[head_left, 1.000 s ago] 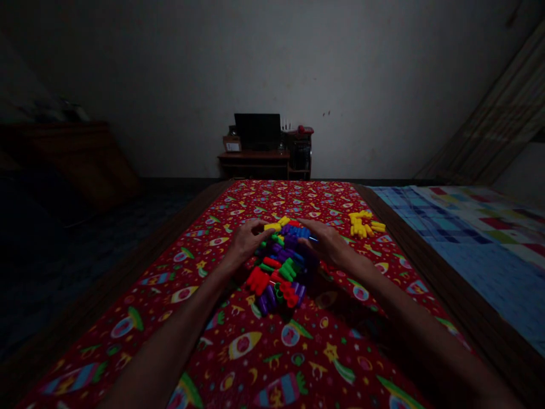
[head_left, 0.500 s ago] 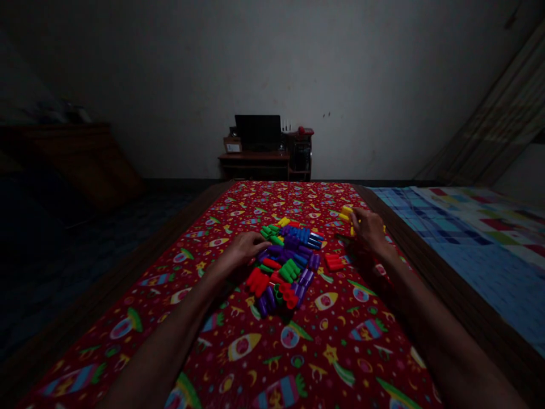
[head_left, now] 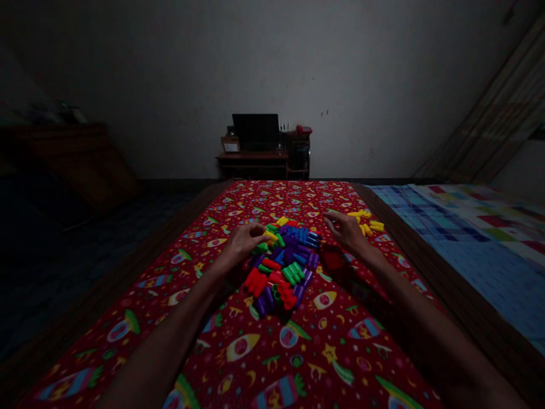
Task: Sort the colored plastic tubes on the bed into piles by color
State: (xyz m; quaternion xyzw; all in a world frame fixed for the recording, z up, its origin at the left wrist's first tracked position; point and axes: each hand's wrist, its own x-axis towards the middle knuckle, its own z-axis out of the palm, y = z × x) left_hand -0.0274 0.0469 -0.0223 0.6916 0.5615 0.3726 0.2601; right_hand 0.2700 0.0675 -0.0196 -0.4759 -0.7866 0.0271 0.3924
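A heap of small ribbed plastic toy pieces, tube-like in shape, lies on the red patterned cloth; purple pieces (head_left: 293, 244), blue pieces (head_left: 300, 234), green pieces (head_left: 293, 273) and red pieces (head_left: 256, 282) are mixed in it. At the heap's left edge, my left hand (head_left: 243, 241) pinches a yellow piece (head_left: 269, 236) between thumb and fingers. My right hand (head_left: 347, 230) hovers right of the heap, thumb and fingers apart with nothing seen between them. Just beyond it is a separate group of yellow pieces (head_left: 371, 226). Under the right hand, a red piece (head_left: 333, 260) sits in shadow.
The red cloth (head_left: 238, 375) covers a long surface with dark wooden edges (head_left: 426, 261). To the right lies bedding with a blue checked part (head_left: 409, 210). A desk (head_left: 253, 158) with a dark monitor (head_left: 256, 129) stands against the far wall; a wooden cabinet (head_left: 72, 159) is at the left.
My right hand has released a yellow piece among the yellow group and moved left towards the heap. My left hand has lifted slightly and now pinches a yellow piece.
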